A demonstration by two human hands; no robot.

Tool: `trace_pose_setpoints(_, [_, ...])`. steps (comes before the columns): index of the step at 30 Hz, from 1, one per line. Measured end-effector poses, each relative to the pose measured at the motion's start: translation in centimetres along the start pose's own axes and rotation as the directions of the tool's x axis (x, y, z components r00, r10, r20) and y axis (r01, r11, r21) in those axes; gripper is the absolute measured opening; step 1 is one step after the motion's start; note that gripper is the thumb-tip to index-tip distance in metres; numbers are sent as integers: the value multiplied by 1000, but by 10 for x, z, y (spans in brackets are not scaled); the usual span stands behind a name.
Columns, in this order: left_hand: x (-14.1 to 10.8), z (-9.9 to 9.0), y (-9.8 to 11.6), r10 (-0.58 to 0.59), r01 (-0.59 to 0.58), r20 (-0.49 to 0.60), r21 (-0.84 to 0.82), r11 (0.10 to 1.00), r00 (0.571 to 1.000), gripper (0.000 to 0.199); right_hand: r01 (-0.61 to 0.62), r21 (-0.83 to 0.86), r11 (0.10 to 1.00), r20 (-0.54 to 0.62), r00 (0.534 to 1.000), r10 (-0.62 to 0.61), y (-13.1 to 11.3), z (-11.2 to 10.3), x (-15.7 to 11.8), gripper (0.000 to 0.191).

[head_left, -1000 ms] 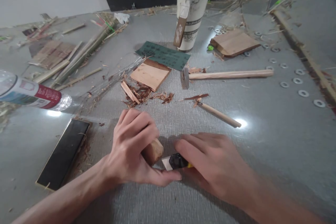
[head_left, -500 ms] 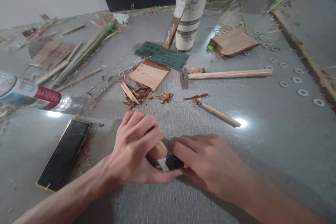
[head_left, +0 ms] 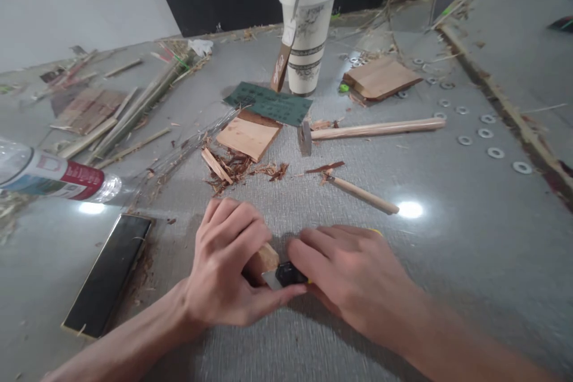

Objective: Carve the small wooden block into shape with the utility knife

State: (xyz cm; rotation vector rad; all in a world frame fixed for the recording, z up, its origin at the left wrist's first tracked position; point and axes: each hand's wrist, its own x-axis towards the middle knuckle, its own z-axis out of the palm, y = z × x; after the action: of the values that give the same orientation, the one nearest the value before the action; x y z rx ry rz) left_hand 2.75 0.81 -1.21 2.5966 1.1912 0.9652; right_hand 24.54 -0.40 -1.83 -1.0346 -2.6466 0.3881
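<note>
My left hand (head_left: 233,268) is wrapped round a small piece of wood (head_left: 264,259), whose pale end shows between thumb and fingers. My right hand (head_left: 344,268) grips a utility knife (head_left: 290,274) with a black front and bits of yellow. Its short blade lies against or very near the lower edge of the wood. My left thumb stretches beneath the knife's black part, close to my right fingers. Beyond my hands lie reddish-brown shavings (head_left: 237,166) and a thin wooden stick (head_left: 364,194).
Farther back are a hammer (head_left: 380,129), a wooden board (head_left: 248,134), green sandpaper (head_left: 268,102), a white cup (head_left: 308,30) and another board (head_left: 382,76). Metal washers (head_left: 485,133) are scattered right. A black phone (head_left: 107,274) and a lying bottle (head_left: 58,174) are at left.
The view has shifted slightly, so the background objects sit farther left. Both hands still hold the wood and knife; the blade shows a little lower and farther left, still close to the wood.
</note>
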Motion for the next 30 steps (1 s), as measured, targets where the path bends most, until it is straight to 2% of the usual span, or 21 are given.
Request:
trace_pose_setpoints(3, [-1,0,4,-25,25,-10,-19,1000,1000,44,-31,11,999,-66,997,32,0,2,-1,18])
trace_pose_setpoints(7, [-5,1,3,10,-13,-110,-22,1000,994,23,-106,91,990,-153,981,119,3,0,-4,13])
trace_pose_setpoints(10, [-5,1,-2,8,-10,-125,-15,1000,992,37,-78,118,990,-179,979,98,5,-3,-5,13])
trace_pose_setpoints(14, [-4,2,-7,-7,7,-159,2,1000,987,54,0,130,992,-128,992,17,3,-2,-1,11])
trace_pose_setpoints(17, [-5,3,-8,21,-23,-183,-10,1000,983,55,45,135,990,-84,996,-34,2,1,2,16])
trace_pose_setpoints(21, [-7,5,-9,75,-79,-198,-14,997,977,55,108,119,987,-93,991,-97,2,4,4,26])
trace_pose_setpoints(25, [-7,5,-9,124,-125,-159,8,992,979,53,154,139,978,-85,986,-143,3,6,4,29])
trace_pose_setpoints(30, [-5,2,-8,110,-110,-72,8,994,991,51,161,157,974,-22,987,-160,4,5,3,22])
